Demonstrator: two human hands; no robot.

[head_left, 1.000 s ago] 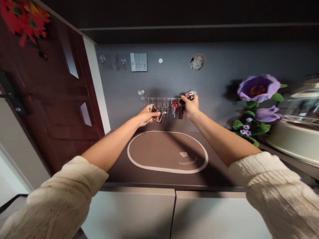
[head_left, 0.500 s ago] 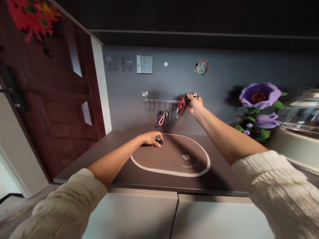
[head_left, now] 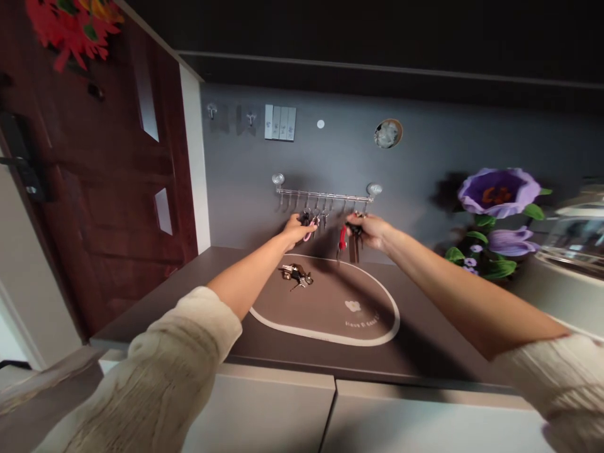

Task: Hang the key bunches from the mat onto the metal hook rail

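A clear hook rail [head_left: 325, 195] is fixed to the grey back wall, and several key rings hang from it. At the hanging keys with a pink strap [head_left: 309, 235], my left hand [head_left: 296, 231] has its fingers closed. Just under the rail's right end, my right hand [head_left: 372, 229] grips a bunch of keys with a red tag [head_left: 342, 240] and a brown fob [head_left: 353, 250]. Whether that bunch touches a hook is hard to make out. Another bunch of keys [head_left: 297, 275] lies on the oval brown mat [head_left: 325, 314] below my left hand.
Purple flowers [head_left: 500, 192] and a glass-topped white appliance [head_left: 561, 264] stand at the right. A dark red door [head_left: 117, 189] is at the left. Overhead runs a dark cabinet [head_left: 377, 44]. Light switches [head_left: 280, 123] and small hooks [head_left: 251, 118] are higher on the wall.
My left hand has let go of the keys on the mat and risen to the pink-strapped keys. My right hand has come down from the rail's right end with its bunch.
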